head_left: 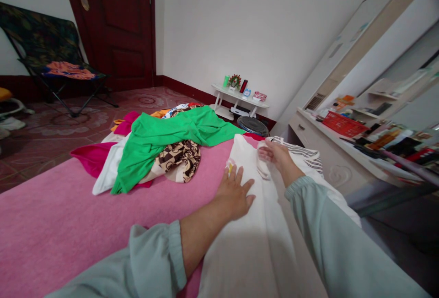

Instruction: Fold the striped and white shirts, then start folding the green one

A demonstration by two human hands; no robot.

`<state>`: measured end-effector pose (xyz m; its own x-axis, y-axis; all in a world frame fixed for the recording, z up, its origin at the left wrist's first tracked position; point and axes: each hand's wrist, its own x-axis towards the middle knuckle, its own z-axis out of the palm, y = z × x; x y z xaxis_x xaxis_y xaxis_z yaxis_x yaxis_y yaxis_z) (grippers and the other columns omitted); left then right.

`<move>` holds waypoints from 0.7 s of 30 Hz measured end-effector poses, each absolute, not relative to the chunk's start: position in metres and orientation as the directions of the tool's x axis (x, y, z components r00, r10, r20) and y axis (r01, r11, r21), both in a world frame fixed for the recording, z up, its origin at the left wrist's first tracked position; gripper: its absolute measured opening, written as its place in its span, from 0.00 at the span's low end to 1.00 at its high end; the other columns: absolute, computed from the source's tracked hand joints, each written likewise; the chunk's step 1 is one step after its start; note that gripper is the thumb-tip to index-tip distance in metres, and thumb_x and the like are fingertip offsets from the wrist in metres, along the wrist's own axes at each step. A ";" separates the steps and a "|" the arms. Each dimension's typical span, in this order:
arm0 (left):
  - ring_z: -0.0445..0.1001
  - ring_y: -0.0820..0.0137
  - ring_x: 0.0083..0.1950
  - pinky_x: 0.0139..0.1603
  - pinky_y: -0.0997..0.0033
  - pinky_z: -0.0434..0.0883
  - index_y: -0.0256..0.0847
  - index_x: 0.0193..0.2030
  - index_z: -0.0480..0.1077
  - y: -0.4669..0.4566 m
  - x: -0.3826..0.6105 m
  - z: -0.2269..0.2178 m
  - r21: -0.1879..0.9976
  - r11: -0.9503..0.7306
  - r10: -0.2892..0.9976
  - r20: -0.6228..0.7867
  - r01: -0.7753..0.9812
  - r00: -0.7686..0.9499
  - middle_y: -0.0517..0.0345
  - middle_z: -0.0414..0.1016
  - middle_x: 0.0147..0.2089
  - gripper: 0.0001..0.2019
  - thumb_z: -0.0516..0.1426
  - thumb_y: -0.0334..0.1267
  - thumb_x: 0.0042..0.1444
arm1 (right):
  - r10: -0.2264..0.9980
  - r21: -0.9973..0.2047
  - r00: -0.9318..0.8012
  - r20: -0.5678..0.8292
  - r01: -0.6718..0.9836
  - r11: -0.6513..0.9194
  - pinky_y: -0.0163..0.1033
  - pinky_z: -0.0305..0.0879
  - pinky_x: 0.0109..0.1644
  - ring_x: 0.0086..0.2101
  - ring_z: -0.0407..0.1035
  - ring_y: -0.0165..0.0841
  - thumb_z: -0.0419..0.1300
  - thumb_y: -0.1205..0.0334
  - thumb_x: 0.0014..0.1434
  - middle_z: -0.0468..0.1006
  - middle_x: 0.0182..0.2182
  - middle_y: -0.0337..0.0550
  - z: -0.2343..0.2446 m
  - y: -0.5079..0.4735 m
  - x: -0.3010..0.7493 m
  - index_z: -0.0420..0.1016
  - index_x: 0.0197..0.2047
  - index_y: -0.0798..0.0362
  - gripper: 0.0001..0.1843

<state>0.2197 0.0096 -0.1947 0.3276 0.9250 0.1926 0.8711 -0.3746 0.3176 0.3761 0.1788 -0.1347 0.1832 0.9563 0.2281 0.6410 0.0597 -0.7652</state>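
Observation:
A long white garment lies stretched out on the pink bedspread, with a small yellow and pink patch near its far left edge. My left hand rests flat on it, fingers spread next to that patch. Further out on the right, my right hand is closed on a gathered part of the same white cloth, lifted slightly; its fingertips are partly hidden by the fabric. Just beyond that hand lies a black-and-white striped cloth.
A heap with a green garment and a brown patterned cloth lies left on the bed. A dressing table with a red basket flanks the right side. Beyond are a low white stand and a folding chair.

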 end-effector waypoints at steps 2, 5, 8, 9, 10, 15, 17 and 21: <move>0.38 0.46 0.72 0.69 0.41 0.38 0.48 0.68 0.57 0.009 0.219 -0.194 0.318 -0.375 0.925 0.190 0.871 0.329 0.47 0.45 0.73 0.28 0.43 0.54 0.64 | 0.975 -0.896 0.137 0.176 0.432 0.102 0.36 0.72 0.33 0.32 0.75 0.32 0.60 0.54 0.55 0.78 0.34 0.43 -0.137 0.177 0.370 0.68 0.44 0.51 0.15; 0.39 0.46 0.72 0.69 0.41 0.39 0.47 0.67 0.57 0.009 0.219 -0.193 0.323 -0.375 0.924 0.199 0.869 0.325 0.46 0.46 0.73 0.28 0.43 0.54 0.64 | 0.966 -0.857 0.040 0.255 0.471 0.207 0.40 0.70 0.35 0.34 0.73 0.35 0.63 0.50 0.49 0.77 0.37 0.44 -0.146 0.164 0.377 0.69 0.45 0.52 0.23; 0.39 0.45 0.72 0.69 0.41 0.39 0.46 0.67 0.58 0.009 0.219 -0.194 0.330 -0.379 0.922 0.216 0.865 0.321 0.44 0.46 0.72 0.28 0.43 0.54 0.63 | 0.933 -0.549 -0.072 0.354 0.791 0.269 0.40 0.66 0.37 0.32 0.70 0.35 0.62 0.44 0.48 0.76 0.35 0.44 -0.158 0.136 0.393 0.74 0.40 0.53 0.23; 0.39 0.44 0.72 0.69 0.41 0.38 0.46 0.67 0.58 0.010 0.219 -0.195 0.330 -0.381 0.920 0.223 0.864 0.321 0.44 0.46 0.72 0.28 0.44 0.54 0.63 | 0.923 -0.452 -0.093 0.374 0.851 0.269 0.40 0.64 0.37 0.32 0.69 0.35 0.62 0.44 0.49 0.76 0.36 0.44 -0.161 0.125 0.397 0.75 0.40 0.53 0.23; 0.39 0.44 0.72 0.69 0.41 0.38 0.46 0.67 0.59 0.010 0.220 -0.196 0.329 -0.384 0.919 0.230 0.862 0.322 0.43 0.46 0.72 0.28 0.44 0.54 0.63 | 0.913 -0.375 -0.114 0.391 0.886 0.271 0.39 0.63 0.37 0.33 0.69 0.35 0.61 0.44 0.50 0.76 0.37 0.44 -0.165 0.113 0.400 0.75 0.41 0.52 0.22; 0.40 0.44 0.72 0.68 0.40 0.38 0.46 0.67 0.58 0.010 0.221 -0.199 0.307 -0.389 0.915 0.238 0.868 0.326 0.44 0.47 0.72 0.29 0.44 0.54 0.63 | 0.880 -0.173 -0.318 0.353 0.902 0.395 0.37 0.59 0.37 0.34 0.68 0.35 0.55 0.47 0.58 0.76 0.32 0.42 -0.173 0.086 0.402 0.75 0.32 0.51 0.17; 0.40 0.43 0.72 0.68 0.39 0.38 0.46 0.67 0.58 0.010 0.221 -0.198 0.305 -0.387 0.917 0.225 0.870 0.329 0.44 0.47 0.72 0.28 0.44 0.54 0.63 | 0.915 -0.217 -0.266 0.303 0.916 0.338 0.36 0.57 0.34 0.30 0.68 0.34 0.51 0.48 0.60 0.75 0.27 0.41 -0.171 0.099 0.400 0.75 0.28 0.51 0.20; 0.40 0.43 0.72 0.68 0.39 0.39 0.44 0.67 0.59 0.010 0.220 -0.194 0.308 -0.394 0.915 0.215 0.866 0.340 0.42 0.47 0.72 0.29 0.44 0.54 0.63 | 0.943 -0.437 -0.019 0.332 0.883 0.172 0.35 0.59 0.33 0.28 0.69 0.33 0.56 0.60 0.54 0.75 0.24 0.40 -0.166 0.152 0.401 0.77 0.40 0.53 0.12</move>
